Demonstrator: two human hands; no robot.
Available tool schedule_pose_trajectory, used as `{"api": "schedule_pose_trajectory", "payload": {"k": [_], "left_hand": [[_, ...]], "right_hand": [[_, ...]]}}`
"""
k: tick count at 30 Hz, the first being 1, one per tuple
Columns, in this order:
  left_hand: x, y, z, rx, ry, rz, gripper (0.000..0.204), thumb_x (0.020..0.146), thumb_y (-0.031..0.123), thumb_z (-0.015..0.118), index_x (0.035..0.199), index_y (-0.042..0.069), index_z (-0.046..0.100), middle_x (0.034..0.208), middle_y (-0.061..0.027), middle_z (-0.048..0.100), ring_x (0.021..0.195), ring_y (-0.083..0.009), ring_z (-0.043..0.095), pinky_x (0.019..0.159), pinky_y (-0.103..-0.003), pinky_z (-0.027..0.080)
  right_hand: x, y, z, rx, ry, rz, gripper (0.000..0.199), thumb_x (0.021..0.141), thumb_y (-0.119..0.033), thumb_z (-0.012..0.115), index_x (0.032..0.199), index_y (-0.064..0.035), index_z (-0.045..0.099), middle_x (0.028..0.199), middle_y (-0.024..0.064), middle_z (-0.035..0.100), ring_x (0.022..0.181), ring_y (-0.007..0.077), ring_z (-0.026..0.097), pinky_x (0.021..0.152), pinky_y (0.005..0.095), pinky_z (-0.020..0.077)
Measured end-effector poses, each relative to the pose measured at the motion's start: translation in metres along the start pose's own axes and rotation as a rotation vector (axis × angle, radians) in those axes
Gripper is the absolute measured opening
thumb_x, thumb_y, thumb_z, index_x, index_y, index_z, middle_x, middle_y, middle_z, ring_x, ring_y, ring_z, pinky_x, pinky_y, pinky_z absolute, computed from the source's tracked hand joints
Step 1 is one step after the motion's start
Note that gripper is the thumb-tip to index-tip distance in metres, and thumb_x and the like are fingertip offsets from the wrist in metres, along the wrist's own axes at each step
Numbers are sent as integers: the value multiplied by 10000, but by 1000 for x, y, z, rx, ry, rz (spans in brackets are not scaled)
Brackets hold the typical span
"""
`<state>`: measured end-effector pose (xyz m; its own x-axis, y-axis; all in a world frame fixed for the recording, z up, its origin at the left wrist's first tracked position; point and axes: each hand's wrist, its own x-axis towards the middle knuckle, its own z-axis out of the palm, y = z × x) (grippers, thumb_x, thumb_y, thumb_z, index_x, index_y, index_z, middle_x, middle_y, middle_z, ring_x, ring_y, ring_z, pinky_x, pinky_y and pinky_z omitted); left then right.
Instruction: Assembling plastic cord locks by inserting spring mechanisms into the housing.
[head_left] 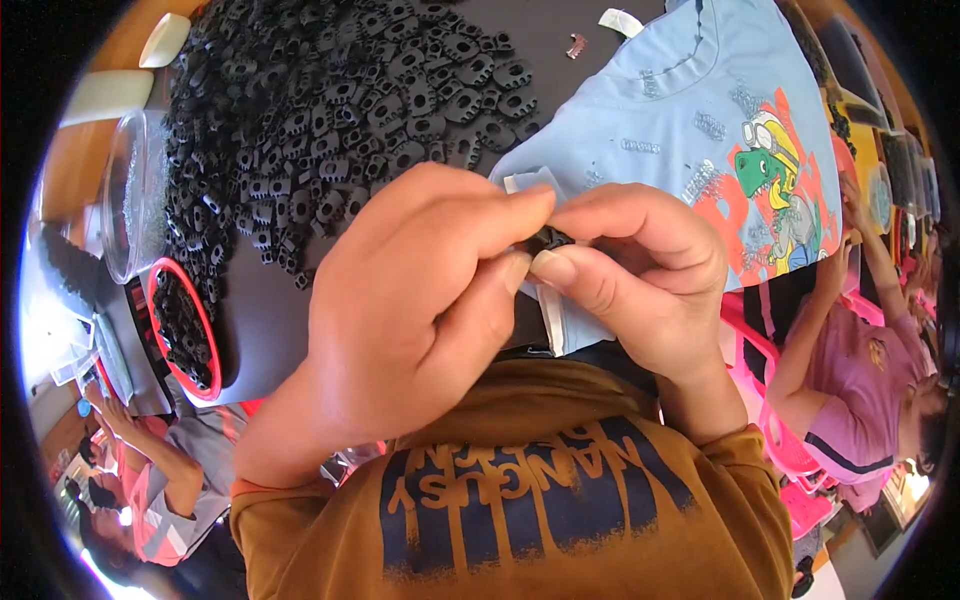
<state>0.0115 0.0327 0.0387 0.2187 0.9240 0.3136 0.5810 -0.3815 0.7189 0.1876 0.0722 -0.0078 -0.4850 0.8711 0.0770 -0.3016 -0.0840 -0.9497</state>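
So from the head cam I'm looking straight down at both hands meeting in the middle of the view. My left hand (pixel 420 300) and right hand (pixel 640 275) are pinched together on one small black plastic piece (pixel 549 239), thumb and forefinger of each side closed on it, so both hands are grasping that same piece and only a sliver of it peeks out between the fingertips. It sits up off the table, just above the near edge of a light blue t-shirt (pixel 680 120) with a cartoon dinosaur print (pixel 775 175), spread flat on the right half of the dark table (pixel 270 330). Behind the left hand there's a huge heap of black plastic pieces (pixel 330 110), same kind as far as I can tell, covering most of the far left of the table. At the left edge there's a red-rimmed bowl (pixel 152 300) holding more of them, and a clear plastic tub (pixel 125 190) just beyond it. A tiny brownish clip (pixel 576 45) and a white tag (pixel 620 20) lie near the shirt's collar. Off to the right a person in a pink shirt (pixel 860 370) sits on a pink chair (pixel 785 440), and another person (pixel 150 480) is down at the lower left.
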Motion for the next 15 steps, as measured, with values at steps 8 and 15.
{"api": "schedule_pose_trajectory", "payload": {"k": [8, 15], "left_hand": [[-5, -11, 38, 296, 266, 312, 440, 670, -134, 622, 1105, -76, 601, 909, -158, 615, 673, -222, 583, 594, -292, 500], [2, -9, 33, 241, 249, 205, 416, 670, -97, 628, 1084, -75, 603, 946, -178, 642, 736, -258, 607, 645, -327, 507]], "right_hand": [[-3, 2, -6, 75, -19, -85, 137, 838, 52, 659, 970, 39, 624, 836, 43, 658, 750, 62, 598, 653, 193, 480], [0, -2, -1, 311, 34, -2, 171, 820, 71, 660, 980, 39, 608, 942, 108, 664, 837, 134, 623, 749, 257, 504]]}}
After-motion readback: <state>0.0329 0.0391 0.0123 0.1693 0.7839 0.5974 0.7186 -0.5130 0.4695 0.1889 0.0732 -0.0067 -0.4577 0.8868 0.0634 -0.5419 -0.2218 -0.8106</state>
